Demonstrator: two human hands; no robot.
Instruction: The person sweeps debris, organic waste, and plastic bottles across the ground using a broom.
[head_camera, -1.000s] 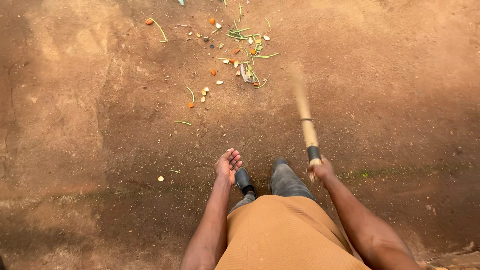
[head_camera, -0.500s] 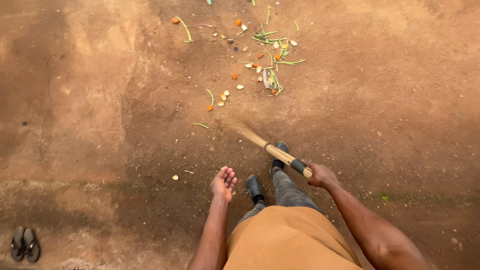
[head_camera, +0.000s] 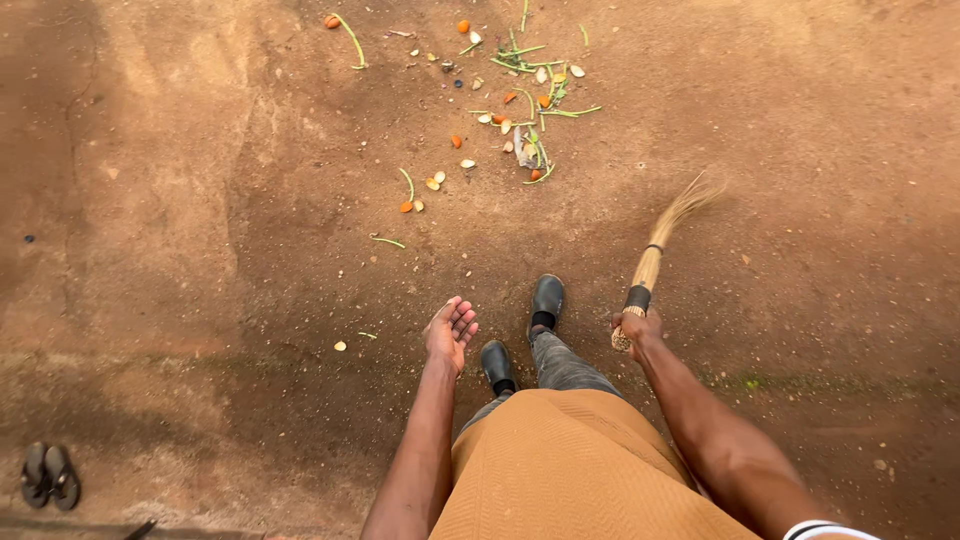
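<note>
Right hand (head_camera: 640, 328) grips broom (head_camera: 655, 250) over bare dirt ground (head_camera: 200, 200).

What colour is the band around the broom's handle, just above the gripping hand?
Black, on the straw-coloured broom in the right hand; head view.

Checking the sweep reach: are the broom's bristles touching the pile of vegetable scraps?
Apart. The head view shows bare dirt between the broom's bristles and the vegetable scraps; the right hand holds the handle.
</note>
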